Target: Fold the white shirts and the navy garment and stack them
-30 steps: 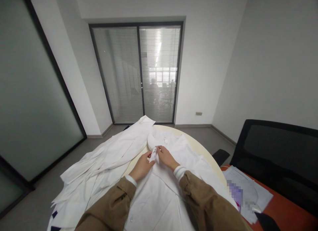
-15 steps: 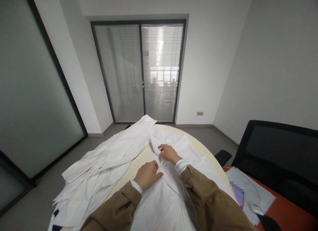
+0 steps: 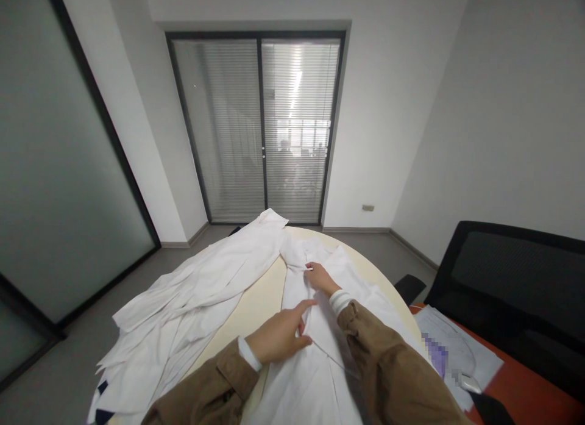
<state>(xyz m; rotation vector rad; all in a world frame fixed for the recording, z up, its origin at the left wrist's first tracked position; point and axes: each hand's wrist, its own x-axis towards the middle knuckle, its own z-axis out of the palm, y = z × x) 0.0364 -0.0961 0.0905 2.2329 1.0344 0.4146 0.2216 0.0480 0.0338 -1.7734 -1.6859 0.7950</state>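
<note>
A white garment (image 3: 297, 376), long like a coat, lies spread over the right half of the round table, its front edges and folds running toward me. My right hand (image 3: 322, 280) is closed on its upper front, the fingertips pinching the cloth. Lower and to the left, my left hand (image 3: 280, 335) hovers at or just above the garment's front. Its thumb and index finger are apart, and no cloth shows firmly between them. The other fingers are partly hidden.
More white garments (image 3: 183, 309) lie piled along the table's left side. A bare strip of the cream tabletop (image 3: 256, 291) separates them. At right stand a black mesh chair (image 3: 512, 303) and an orange surface (image 3: 525, 382) holding papers (image 3: 479, 346) and a white mouse (image 3: 469, 382).
My left hand has moved slightly right and down, and its thumb and finger have spread. My right hand has shifted a little right, pulling the garment's front edge rightward and straighter.
</note>
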